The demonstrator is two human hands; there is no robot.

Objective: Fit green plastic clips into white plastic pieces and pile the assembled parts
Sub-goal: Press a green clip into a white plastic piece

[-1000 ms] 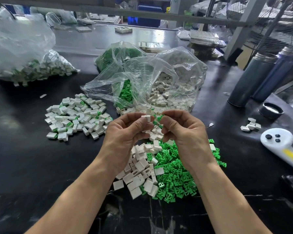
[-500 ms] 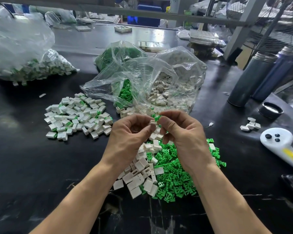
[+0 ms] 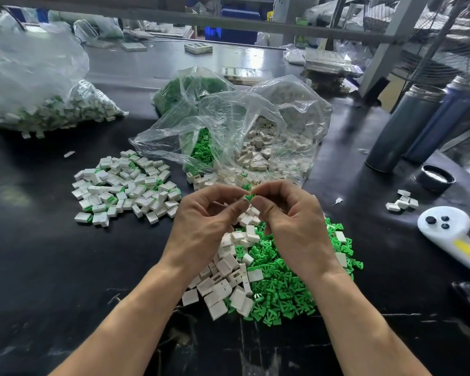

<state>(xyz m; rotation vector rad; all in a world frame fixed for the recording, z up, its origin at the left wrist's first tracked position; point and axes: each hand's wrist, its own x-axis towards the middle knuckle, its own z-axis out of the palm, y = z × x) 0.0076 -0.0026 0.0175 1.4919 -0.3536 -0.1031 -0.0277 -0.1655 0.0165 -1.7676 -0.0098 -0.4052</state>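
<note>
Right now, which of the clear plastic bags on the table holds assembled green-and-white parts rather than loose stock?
The bag at far left: its pieces mix white and green. The two middle bags hold green clips or white pieces alone.

head-worn wide view, facing down-forward, close over table (image 3: 38, 267)

Black table (image 3: 38, 267) carries clip piles (image 3: 282, 289), bags (image 3: 255, 131).

Both hands' fingers (image 3: 238, 206) pinched together
</note>
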